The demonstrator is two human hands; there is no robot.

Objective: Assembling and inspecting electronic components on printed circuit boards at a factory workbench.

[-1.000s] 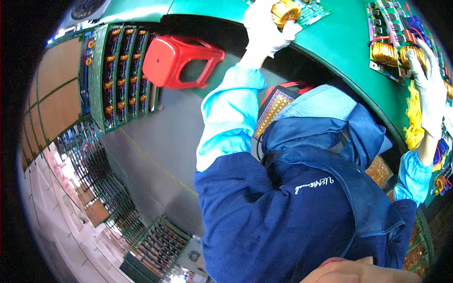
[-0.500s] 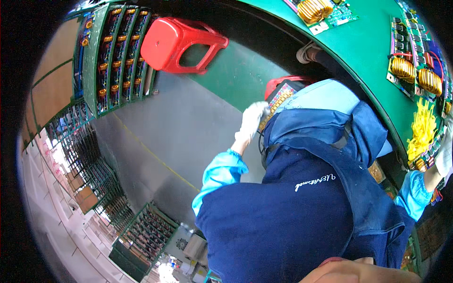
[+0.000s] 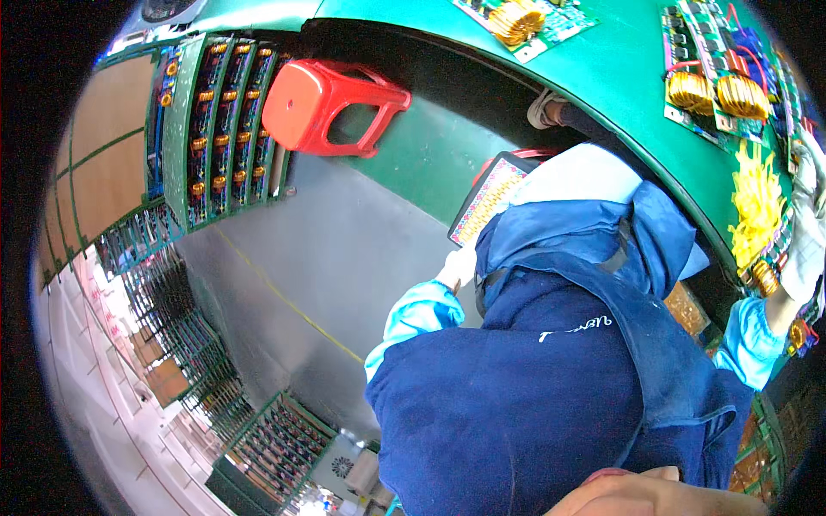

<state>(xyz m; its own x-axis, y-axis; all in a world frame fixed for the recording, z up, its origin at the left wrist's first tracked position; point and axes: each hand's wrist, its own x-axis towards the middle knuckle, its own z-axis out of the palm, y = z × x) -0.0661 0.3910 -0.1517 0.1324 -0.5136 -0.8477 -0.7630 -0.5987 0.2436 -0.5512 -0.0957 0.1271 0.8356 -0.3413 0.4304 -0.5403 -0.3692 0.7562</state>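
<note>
My left hand wears a white glove and is low beside my hip. It is at the near corner of a flat, dark-edged pad with a colourful pattern, which lies on a red seat partly under me. Its fingers are mostly hidden. My right hand, also gloved, is over the green table at the right rim. Around it are a bunch of yellow strips and circuit boards with copper-wound coils. Its fingers reach toward the boards, but the rim and blur hide what they touch.
A red plastic stool stands on the floor at the far left. Beside it, a green rack holds rows of coil boards. Another board lies on the green table. Further racks stand at the lower left.
My left hand has moved down and back along the patterned pad, now more hidden by my body. The view has shifted, and more of the pad shows. My right hand stays near the yellow strips.
</note>
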